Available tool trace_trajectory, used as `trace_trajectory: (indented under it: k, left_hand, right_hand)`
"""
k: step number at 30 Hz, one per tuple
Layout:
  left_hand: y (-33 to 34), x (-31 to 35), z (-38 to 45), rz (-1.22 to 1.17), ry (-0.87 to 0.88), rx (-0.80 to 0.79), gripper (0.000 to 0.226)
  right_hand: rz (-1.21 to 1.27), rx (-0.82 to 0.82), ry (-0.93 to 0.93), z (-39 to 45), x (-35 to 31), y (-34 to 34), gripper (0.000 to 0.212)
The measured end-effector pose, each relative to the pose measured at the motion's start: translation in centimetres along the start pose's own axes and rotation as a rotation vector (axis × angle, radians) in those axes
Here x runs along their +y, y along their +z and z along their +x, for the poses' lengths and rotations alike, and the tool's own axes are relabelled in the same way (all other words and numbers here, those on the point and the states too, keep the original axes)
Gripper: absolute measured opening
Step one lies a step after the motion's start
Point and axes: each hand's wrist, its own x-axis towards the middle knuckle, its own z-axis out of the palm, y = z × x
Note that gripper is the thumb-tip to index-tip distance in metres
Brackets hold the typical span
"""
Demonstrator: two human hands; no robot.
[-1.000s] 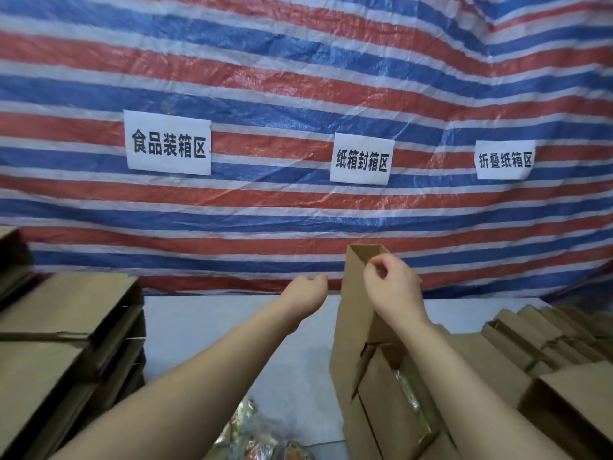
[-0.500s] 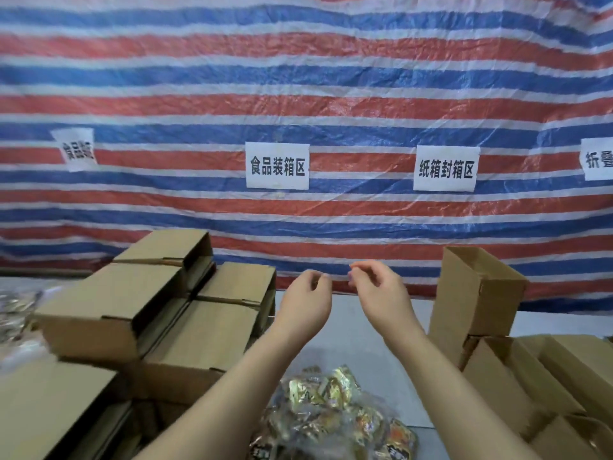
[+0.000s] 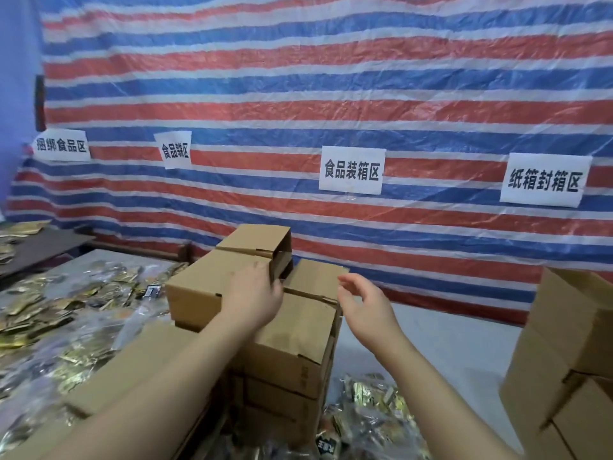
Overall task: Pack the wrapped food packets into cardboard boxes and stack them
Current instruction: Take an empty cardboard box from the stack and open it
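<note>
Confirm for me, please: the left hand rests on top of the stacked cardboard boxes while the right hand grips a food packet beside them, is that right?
Not quite. In the head view the right hand is open and holds nothing, hovering beside the stacked cardboard boxes. The left hand does rest on top of them.

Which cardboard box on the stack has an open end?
The topmost box, at the back of the stack: its right end gapes open. The other boxes on the stack look closed.
</note>
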Motion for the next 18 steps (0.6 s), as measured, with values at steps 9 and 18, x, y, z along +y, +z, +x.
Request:
trace_trajectory:
  k: [9,18]
  left_hand:
    - [4.3,-6.5,3.2,0.368,-0.108,-0.216,0.078]
    - [-4.9,-2.8,0.8,0.153,-0.118,-0.069,0.035]
  right_hand:
    - [-0.111,-0.158,-0.011,1.7,-1.7,1.6,0.057]
    - [-0.165,-0.114,-0.105,3.7,-4.5,1.0,0.058]
